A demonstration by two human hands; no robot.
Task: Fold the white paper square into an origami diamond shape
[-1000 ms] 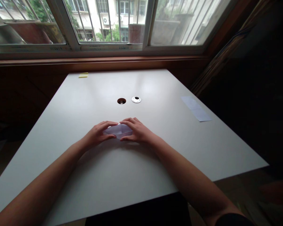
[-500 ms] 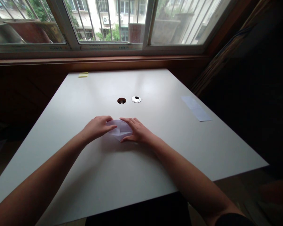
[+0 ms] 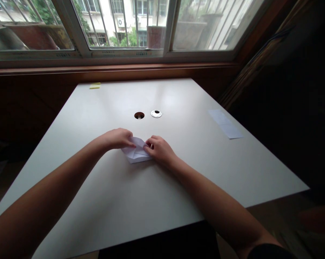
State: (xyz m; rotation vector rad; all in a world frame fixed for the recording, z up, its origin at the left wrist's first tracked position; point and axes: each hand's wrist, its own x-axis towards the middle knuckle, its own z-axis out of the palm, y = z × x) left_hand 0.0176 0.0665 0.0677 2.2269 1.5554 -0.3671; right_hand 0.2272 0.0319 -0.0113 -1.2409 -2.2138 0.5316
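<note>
A folded sheet of white paper (image 3: 137,155) is held between both hands over the middle of the white table, its folds partly raised. My left hand (image 3: 120,138) pinches the paper's left side, thumb toward me and fingers behind it. At the right, my right hand (image 3: 159,149) is closed on the paper's edge, thumb and index finger pressed together there. The hands cover both ends of the paper, so its full outline is hidden.
Beyond the hands, the white table (image 3: 113,104) has a round hole (image 3: 139,115) with a silver ring cover (image 3: 156,114) beside it. A strip of paper (image 3: 225,124) lies at the right, and a yellow sticky pad (image 3: 95,85) sits at the far left corner.
My right hand has gone from spread around the paper to pinching its edge. My left hand has shifted slightly up and right, and the paper has flattened and tilted.
</note>
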